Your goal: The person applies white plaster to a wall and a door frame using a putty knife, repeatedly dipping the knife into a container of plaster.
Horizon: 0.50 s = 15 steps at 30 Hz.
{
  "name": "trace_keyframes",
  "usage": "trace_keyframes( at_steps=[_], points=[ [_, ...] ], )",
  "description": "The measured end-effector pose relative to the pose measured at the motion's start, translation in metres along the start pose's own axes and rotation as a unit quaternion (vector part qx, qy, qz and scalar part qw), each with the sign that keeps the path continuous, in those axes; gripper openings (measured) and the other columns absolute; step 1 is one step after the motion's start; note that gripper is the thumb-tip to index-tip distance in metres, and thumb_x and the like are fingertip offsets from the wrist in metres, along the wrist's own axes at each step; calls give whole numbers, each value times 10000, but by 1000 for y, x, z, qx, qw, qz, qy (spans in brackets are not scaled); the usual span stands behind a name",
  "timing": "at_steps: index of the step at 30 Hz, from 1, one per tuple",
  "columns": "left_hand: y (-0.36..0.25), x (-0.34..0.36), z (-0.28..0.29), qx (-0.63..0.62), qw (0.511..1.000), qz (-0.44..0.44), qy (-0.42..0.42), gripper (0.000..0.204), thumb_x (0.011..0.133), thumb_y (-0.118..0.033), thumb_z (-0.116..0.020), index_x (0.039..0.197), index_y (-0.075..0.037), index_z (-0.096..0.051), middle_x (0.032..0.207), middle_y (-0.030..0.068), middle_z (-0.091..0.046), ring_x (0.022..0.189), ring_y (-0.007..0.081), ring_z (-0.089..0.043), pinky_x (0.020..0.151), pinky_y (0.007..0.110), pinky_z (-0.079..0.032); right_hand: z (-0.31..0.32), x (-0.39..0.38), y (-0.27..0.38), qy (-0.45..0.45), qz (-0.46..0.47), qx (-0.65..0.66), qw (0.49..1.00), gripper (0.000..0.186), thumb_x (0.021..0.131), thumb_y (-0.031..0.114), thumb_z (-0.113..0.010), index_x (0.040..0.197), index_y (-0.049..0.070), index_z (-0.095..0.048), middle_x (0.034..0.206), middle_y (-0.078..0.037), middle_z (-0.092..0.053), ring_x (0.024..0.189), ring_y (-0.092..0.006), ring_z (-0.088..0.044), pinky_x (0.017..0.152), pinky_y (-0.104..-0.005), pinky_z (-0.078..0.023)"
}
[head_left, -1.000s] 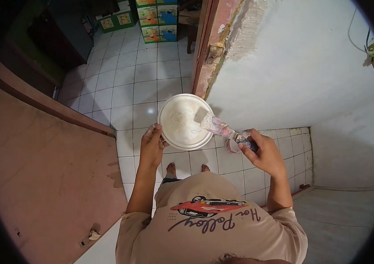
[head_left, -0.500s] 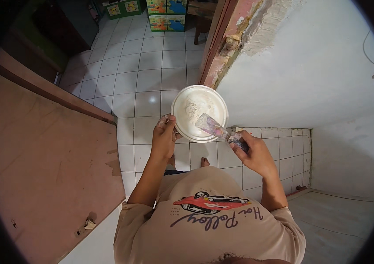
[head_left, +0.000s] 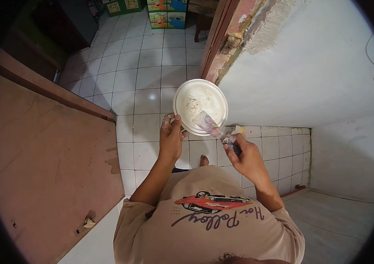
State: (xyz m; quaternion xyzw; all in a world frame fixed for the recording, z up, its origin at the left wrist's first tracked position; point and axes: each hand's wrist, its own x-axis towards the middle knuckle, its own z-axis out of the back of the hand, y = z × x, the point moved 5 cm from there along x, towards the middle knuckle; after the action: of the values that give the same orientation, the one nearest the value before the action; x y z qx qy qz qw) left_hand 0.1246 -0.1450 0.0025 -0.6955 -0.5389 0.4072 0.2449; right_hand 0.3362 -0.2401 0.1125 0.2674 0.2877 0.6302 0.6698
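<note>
My left hand (head_left: 171, 137) grips the near rim of a round white bowl (head_left: 182, 90) holding pale, thick paste. My right hand (head_left: 244, 155) is closed on the dark handle of a putty knife (head_left: 211, 126). Its paste-smeared blade lies across the bowl's lower right rim, tip in the paste. I hold both out in front of my chest, above a white tiled floor (head_left: 143, 83). My beige printed shirt fills the bottom of the view.
A reddish-brown door (head_left: 42, 154) stands open at my left. A chipped red door frame (head_left: 218, 44) and a white wall (head_left: 310, 75) are ahead on the right. Colourful boxes (head_left: 167, 13) sit far off on the floor. A small tool (head_left: 242, 130) lies at the wall's foot.
The bowl and both hands have come up and slightly to the right in view. The knife blade has slid from the bowl's right edge further into the paste.
</note>
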Motion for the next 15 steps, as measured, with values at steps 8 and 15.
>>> trace_keyframes(
  at_steps=[8, 15],
  points=[
    [9, 0, -5, -28, 999, -11, 12, 303, 1046, -224, -573, 1268, -51, -462, 1146, 68, -634, 1006, 150, -642, 841, 307, -545, 8, -4, -6, -69, -17, 62, 996, 253, 941, 173, -674, 895, -12, -507, 614, -179, -561, 472, -320, -515, 485, -380, -407],
    [-3, -5, -14, -7, 1000, 0, 24, 297, 1036, -252, -595, 1219, -49, -477, 1008, 36, -648, 820, 77, -583, 729, 265, -517, 39, 5, -9, -66, -6, -6, 998, 211, 923, 176, -700, 936, 10, -571, 657, -160, -569, 539, -306, -529, 534, -380, -429]
  ],
)
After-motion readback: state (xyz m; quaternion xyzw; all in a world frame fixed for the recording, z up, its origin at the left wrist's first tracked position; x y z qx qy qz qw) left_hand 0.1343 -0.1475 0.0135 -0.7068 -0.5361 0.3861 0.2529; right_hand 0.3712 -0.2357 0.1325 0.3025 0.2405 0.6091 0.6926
